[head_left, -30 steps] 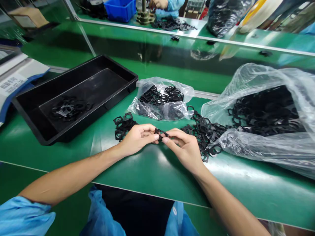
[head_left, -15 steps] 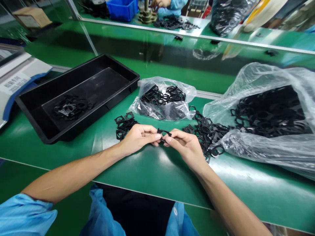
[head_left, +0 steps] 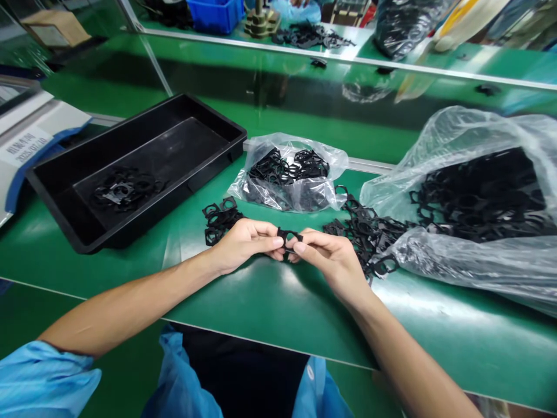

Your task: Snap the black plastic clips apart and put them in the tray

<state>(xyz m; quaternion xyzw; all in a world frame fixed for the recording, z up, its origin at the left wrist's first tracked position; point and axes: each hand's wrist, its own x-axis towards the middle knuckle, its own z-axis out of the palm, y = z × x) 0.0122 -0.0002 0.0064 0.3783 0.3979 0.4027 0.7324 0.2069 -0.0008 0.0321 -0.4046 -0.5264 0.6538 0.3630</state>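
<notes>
Both of my hands meet over the green table, pinching one small black plastic frame part [head_left: 288, 238] between them. My left hand [head_left: 243, 244] holds its left side with closed fingers. My right hand [head_left: 331, 258] grips its right side the same way. Just behind my left hand lies a small pile of the same black parts [head_left: 217, 217]. A bigger loose heap of parts [head_left: 363, 232] lies to the right of my right hand, spilling out of a large clear bag [head_left: 474, 197].
A black tray [head_left: 130, 168] with a few parts in it stands at the left. A small clear bag of parts [head_left: 289, 177] lies behind my hands. Across a metal rail, another workstation has a blue bin [head_left: 215, 14] and more parts.
My hands have stayed in place and turned the black part slightly between the fingertips. The view has shifted a little.
</notes>
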